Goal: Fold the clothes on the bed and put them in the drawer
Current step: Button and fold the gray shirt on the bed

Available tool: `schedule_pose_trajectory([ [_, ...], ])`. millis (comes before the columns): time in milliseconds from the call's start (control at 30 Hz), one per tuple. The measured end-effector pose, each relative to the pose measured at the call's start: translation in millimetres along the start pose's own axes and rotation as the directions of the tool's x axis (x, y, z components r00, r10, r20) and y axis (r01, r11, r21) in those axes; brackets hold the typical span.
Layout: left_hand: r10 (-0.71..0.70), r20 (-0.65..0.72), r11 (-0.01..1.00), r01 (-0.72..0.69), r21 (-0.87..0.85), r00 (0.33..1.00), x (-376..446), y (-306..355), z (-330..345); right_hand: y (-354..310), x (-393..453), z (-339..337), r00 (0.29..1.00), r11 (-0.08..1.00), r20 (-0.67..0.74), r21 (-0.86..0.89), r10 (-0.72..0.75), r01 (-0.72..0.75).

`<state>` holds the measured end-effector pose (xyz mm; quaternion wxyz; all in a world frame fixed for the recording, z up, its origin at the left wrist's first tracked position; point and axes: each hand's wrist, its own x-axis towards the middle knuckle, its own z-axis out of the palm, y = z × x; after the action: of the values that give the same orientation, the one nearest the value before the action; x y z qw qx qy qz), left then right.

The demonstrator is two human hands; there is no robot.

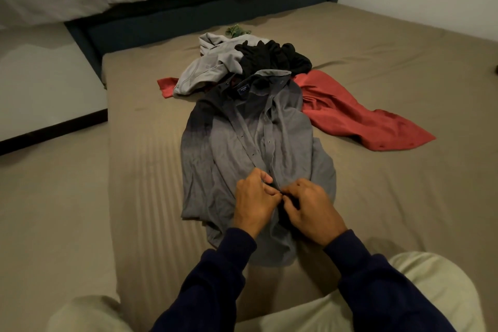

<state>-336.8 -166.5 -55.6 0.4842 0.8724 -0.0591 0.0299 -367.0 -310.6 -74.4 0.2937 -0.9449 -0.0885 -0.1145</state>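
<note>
Nearest you, your left hand [253, 202] and right hand [310, 207] meet at the lower placket of the grey shirt [242, 148], each grip pinching the fabric edge with curled fingers, apparently working a button. The shirt lies front-up and lengthwise on the bed [134, 170], collar away from you, hem towards your knees. It looks thin, light and limp, so it will likely sag wherever you lift it; take it by the shoulders or side seams when folding, and smooth the creases flat first. Beyond the collar sits a rumpled heap: a pale grey garment [204, 70], a black garment [272, 58], and a red garment [355, 116] spread out to the right. All look soft and unfolded. No drawer is in view.
</note>
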Motion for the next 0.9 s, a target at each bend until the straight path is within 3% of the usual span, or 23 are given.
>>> schedule_pose_trajectory([
  [233, 0.011, -0.064, 0.998, -0.007, 0.060, 0.998, 1.3, -5.8, 4.0, -8.8, -3.5, -0.4, 0.997, 0.987, -0.060, 0.156, 0.056, -0.046],
  [400, -0.059, -0.032, 0.992, 0.055, -0.112, 0.998, 0.8, -18.1, 8.3, -1.9, -0.9, 4.6, 0.976, 0.931, -0.098, 0.333, 0.194, -0.151],
  [533, -0.277, 0.128, 0.869, 0.305, -0.390, 0.952, 0.7, -27.0, 9.3, 2.1, -0.3, 7.5, 0.965, 0.890, -0.077, 0.411, 0.251, -0.198],
  [700, -0.262, 0.307, 0.739, 0.395, -0.546, 0.915, -4.8, -29.1, 4.4, 8.8, 0.5, 10.1, 0.959, 0.856, -0.029, 0.458, 0.283, -0.239],
  [900, -0.309, 0.334, 0.642, 0.454, -0.618, 0.891, -4.9, -22.5, 2.2, 7.3, 1.0, 11.9, 0.968, 0.895, -0.067, 0.401, 0.242, -0.196],
])
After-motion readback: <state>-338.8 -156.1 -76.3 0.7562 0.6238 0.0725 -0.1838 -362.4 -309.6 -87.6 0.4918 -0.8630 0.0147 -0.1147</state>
